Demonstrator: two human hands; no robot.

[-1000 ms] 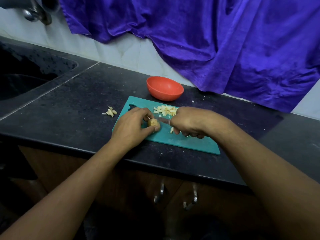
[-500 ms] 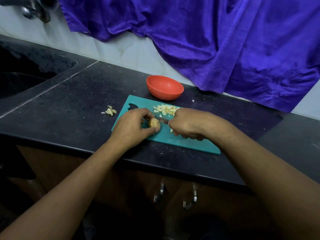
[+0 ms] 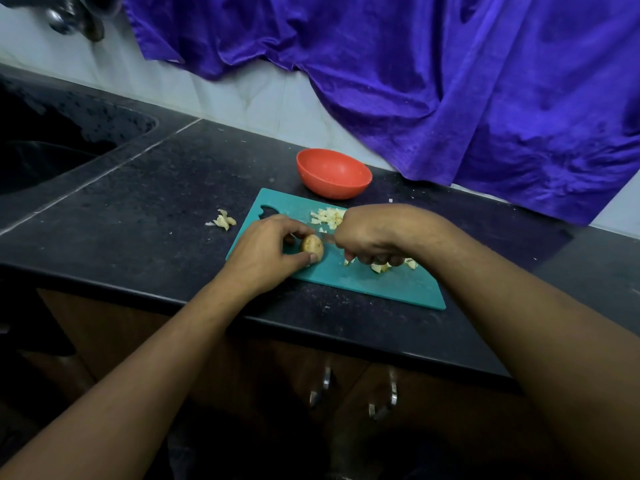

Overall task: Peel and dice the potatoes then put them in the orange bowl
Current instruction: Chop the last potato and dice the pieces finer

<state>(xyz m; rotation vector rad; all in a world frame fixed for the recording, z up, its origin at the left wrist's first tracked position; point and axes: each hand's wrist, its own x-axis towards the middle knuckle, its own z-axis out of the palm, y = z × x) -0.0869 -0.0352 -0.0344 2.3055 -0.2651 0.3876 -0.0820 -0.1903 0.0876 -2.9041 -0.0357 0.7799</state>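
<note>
A small brown potato (image 3: pixel 312 247) stands on the teal cutting board (image 3: pixel 391 287). My left hand (image 3: pixel 268 255) pinches it between thumb and fingers. My right hand (image 3: pixel 372 236) grips a knife (image 3: pixel 328 239) whose blade meets the potato's right side; the handle is hidden in the fist. Diced pale potato pieces (image 3: pixel 327 216) lie on the board behind my right hand, and more pieces (image 3: pixel 381 266) show under it. The orange bowl (image 3: pixel 333 173) sits just beyond the board and looks empty.
A small heap of peelings (image 3: pixel 224 220) lies on the black counter (image 3: pixel 138 216) left of the board. A dark sink (image 3: pixel 45 150) is at far left with a tap (image 3: pixel 72 19) above. A purple cloth (image 3: pixel 433 81) hangs over the back wall.
Both hands stay on the board with the potato and knife. My right hand has shifted slightly with the knife against the potato.
</note>
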